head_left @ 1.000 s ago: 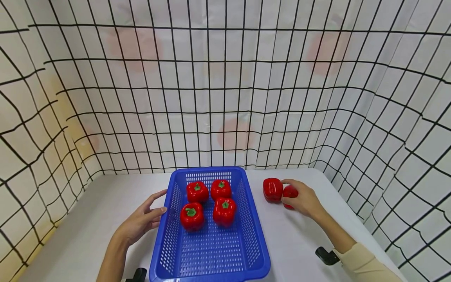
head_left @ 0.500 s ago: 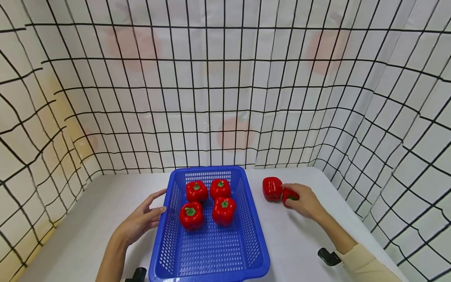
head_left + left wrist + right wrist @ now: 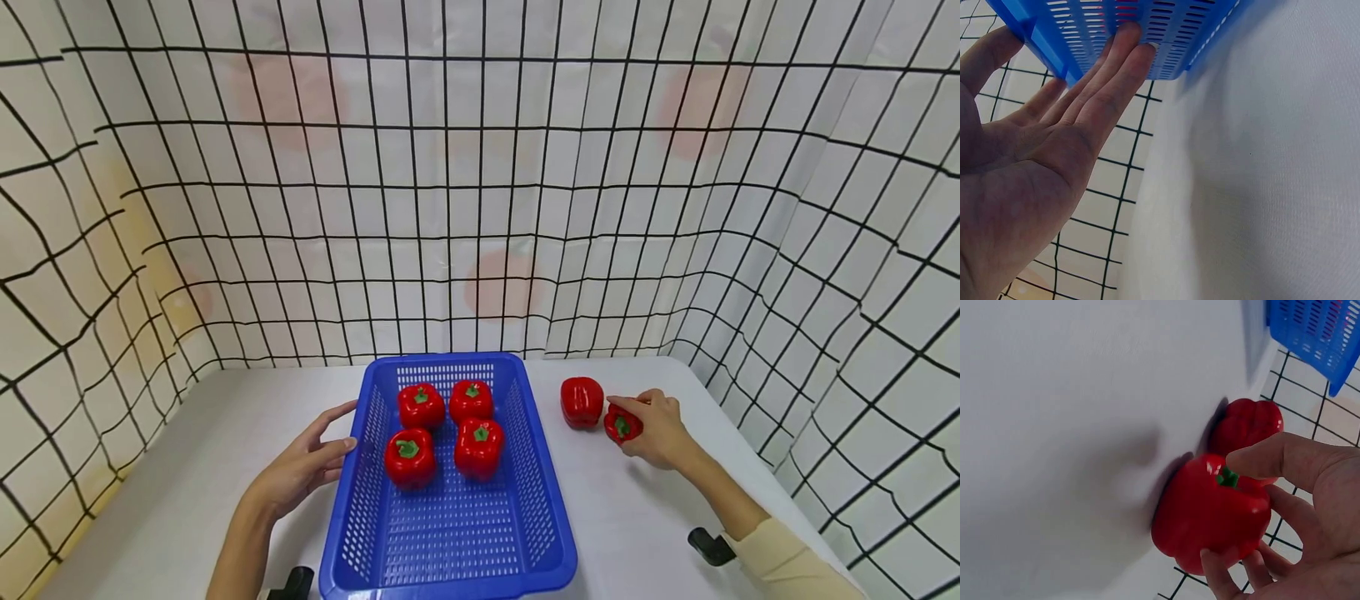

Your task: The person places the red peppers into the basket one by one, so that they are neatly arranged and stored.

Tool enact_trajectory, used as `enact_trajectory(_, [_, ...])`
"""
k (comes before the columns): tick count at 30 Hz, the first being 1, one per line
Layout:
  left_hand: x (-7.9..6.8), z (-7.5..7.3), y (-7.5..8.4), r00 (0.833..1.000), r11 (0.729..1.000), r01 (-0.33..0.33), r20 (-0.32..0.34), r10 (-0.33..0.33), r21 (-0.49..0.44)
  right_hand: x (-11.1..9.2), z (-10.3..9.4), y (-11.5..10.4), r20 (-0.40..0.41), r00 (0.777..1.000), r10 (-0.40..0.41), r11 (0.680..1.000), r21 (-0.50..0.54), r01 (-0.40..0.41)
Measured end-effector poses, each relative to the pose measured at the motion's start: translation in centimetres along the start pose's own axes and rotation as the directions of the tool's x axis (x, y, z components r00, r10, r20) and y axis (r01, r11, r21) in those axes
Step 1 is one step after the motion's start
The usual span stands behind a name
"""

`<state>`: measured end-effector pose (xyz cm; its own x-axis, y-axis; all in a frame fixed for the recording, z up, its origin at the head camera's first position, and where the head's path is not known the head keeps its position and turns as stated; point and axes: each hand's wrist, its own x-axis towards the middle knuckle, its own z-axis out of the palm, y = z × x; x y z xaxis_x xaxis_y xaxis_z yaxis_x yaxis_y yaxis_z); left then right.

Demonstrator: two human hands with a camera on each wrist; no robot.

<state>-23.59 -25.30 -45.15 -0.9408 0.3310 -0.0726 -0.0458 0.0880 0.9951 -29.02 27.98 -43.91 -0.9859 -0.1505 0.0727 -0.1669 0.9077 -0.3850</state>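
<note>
My right hand point(image 3: 660, 433) holds a red bell pepper point(image 3: 622, 425) on the table, right of the basket. In the right wrist view, the thumb lies by the green stem of this bell pepper point(image 3: 1210, 519) and the fingers curl about its far side. Another red bell pepper point(image 3: 581, 402) lies on its side just left of it. My left hand point(image 3: 296, 473) rests against the left wall of a blue plastic basket point(image 3: 558, 533), its fingers extended, as the left wrist view also shows. Several red bell peppers point(image 3: 480, 450) stand stem up in the far half of the basket.
A white table point(image 3: 187, 467) lies under everything. White sheeting with a black wire grid point(image 3: 480, 237) encloses the back and both sides. Black camera mounts show at both wrists.
The held bell pepper has turned, so its green stem now shows upward, and it has shifted slightly right, apart from its neighbour. My left hand and the basket stay put.
</note>
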Motion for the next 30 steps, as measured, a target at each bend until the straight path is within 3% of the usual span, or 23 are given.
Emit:
enact_trajectory(7, [-0.1,0.0,-0.1,1.0,1.0,0.012,0.0,-0.012,0.001,0.2,-0.3,0.5,0.005,1.0,-0.021,1.0,-0.022,0.021])
enact_trajectory(30, [-0.1,0.1,0.2,1.0,1.0,0.019,0.008,-0.019,-0.01,1.6,-0.8,0.5,0.069,0.997,0.018,0.997,-0.082,-0.012])
